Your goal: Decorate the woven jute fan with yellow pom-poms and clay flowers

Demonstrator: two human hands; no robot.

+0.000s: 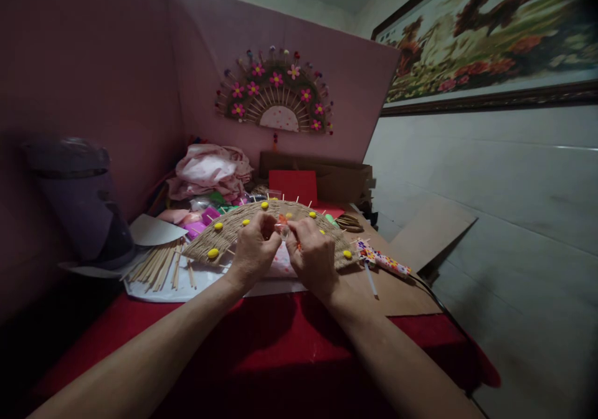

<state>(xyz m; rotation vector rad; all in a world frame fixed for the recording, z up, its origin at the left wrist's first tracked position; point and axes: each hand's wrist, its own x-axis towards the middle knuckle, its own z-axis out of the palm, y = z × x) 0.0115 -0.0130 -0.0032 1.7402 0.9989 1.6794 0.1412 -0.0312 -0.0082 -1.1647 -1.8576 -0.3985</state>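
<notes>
My left hand [255,244] and my right hand [312,251] come together in front of me, fingers pinched. Between them is a small clear plastic bag [283,227] with orange-red bits in it; both hands grip it. Just behind and beneath lies a half-round fan [228,235] covered in brown twine, with several yellow oval pieces and thin sticks poking past its curved edge. Pink spotted cloth [281,262] shows at the fan's lower middle. My hands hide part of the fan's centre.
Wooden sticks [156,266] lie on a white board at left, near a purple cylinder [86,201]. A flower-patterned glue gun [385,260] with a cord rests on cardboard [411,301] at right. Bunched pink fabric [210,170] and a red card [293,186] sit behind. A finished fan [280,92] hangs above.
</notes>
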